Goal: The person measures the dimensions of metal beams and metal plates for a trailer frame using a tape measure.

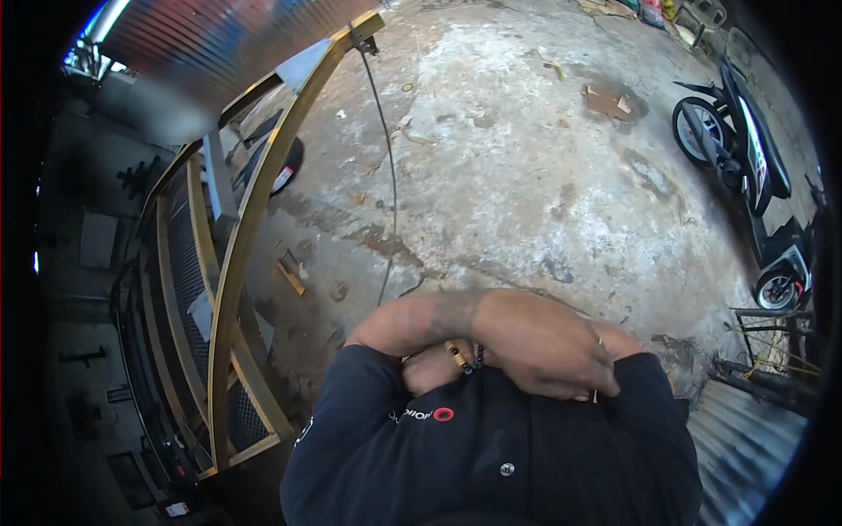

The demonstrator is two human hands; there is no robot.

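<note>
My arms are folded across the front of my dark shirt (491, 456). My left hand (561, 359) lies over the opposite arm near the right sleeve, its fingers curled and close together. A small pale spot shows by the fingertips; what it is, I cannot make out. Tucked beneath the left forearm is my right hand (428, 370), with its fingers mostly hidden. A beaded bracelet (458, 356) circles the right wrist, beside a darker one. Neither hand touches anything beyond my own body and clothing, as far as I can see.
A large yellowish metal frame (230, 289) with mesh stands at left. From its upper end a dark cable (386, 149) runs across the concrete floor (517, 202). A motorcycle (745, 140) stands at right, and corrugated sheeting (745, 438) lies at lower right.
</note>
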